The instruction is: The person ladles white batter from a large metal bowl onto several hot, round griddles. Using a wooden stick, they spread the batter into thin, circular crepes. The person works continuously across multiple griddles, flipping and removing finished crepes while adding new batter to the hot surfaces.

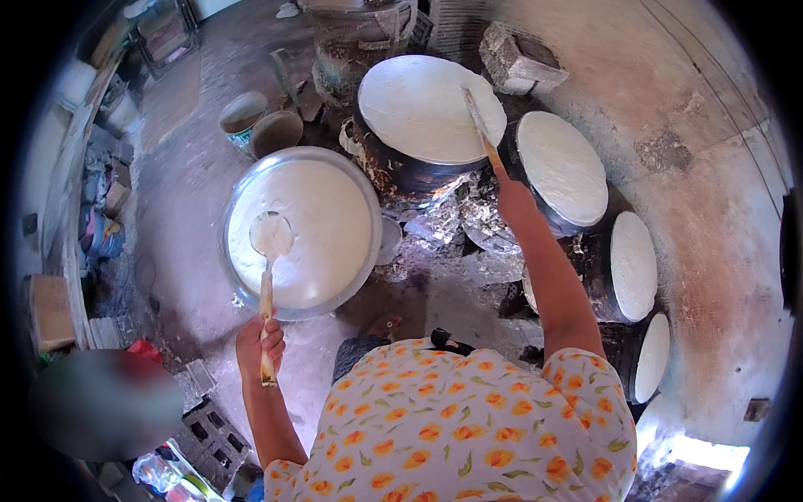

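Note:
My left hand (pixel 260 345) grips the wooden handle of a ladle (pixel 271 235). The ladle's round bowl rests at the surface of white batter in a wide metal basin (pixel 376 251). My right hand (pixel 517 204) holds a long, flat wooden stick (pixel 480 125). Its far end lies over a round white sheet (pixel 420 106) covering the top of a large dark pot (pixel 401 179). Whether the stick touches the sheet, I cannot tell. To the right, another white-topped pot (pixel 561 166) stands beside my forearm.
More white-topped pots (pixel 633 267) curve along the right wall. Two buckets (pixel 276 133) stand beyond the basin. A concrete block (pixel 521 59) sits behind the large pot, and hollow blocks (pixel 213 439) lie at lower left. A blurred oval hides the lower-left corner.

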Demonstrator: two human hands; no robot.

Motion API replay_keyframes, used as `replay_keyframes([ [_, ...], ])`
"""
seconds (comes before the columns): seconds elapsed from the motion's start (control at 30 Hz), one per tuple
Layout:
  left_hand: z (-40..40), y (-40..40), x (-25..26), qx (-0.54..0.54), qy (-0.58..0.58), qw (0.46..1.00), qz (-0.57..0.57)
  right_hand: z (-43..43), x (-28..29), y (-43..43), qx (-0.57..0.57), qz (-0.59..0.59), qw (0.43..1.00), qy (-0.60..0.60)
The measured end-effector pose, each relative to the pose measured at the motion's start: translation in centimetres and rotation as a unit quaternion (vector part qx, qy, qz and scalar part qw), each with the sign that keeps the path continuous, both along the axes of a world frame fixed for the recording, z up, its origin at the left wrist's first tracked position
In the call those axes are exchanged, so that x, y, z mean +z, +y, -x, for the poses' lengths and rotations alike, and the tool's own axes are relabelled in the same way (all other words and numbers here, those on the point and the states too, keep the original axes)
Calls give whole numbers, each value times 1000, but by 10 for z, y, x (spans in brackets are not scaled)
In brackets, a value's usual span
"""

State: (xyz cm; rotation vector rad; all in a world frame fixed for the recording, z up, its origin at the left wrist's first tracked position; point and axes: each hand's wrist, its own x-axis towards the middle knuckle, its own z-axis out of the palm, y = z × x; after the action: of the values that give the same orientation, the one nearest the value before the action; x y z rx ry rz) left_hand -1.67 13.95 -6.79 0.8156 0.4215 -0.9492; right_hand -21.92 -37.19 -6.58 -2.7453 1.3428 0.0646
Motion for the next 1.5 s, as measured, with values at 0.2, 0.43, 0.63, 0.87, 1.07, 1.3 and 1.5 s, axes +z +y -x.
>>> replay_keyframes([
  [0.2, -17, -53, 30, -64, -87, 991, -81, 22, 20, 14, -31, -10, 999, -38],
  [0.43, 6, -156, 81, -221, -188, 954, -73, 134, 32, 85, -180, -90, 977, -74],
  [0.63, 96, -263, 110, -423, -236, 875, 24, 296, 19, 180, -269, -74, 934, -222],
  [0.87, 315, -350, 137, -627, -241, 730, 126, 468, 25, 301, -372, 64, 882, -282],
  [1.07, 590, -341, 155, -760, -207, 575, 222, 630, 31, 412, -478, 164, 829, -239],
  [1.3, 877, -284, 165, -870, -89, 380, 300, 779, 44, 522, -678, 176, 699, -147],
  [1.5, 1077, -216, 165, -912, -20, 230, 338, 868, 36, 583, -786, 219, 559, -150],
])
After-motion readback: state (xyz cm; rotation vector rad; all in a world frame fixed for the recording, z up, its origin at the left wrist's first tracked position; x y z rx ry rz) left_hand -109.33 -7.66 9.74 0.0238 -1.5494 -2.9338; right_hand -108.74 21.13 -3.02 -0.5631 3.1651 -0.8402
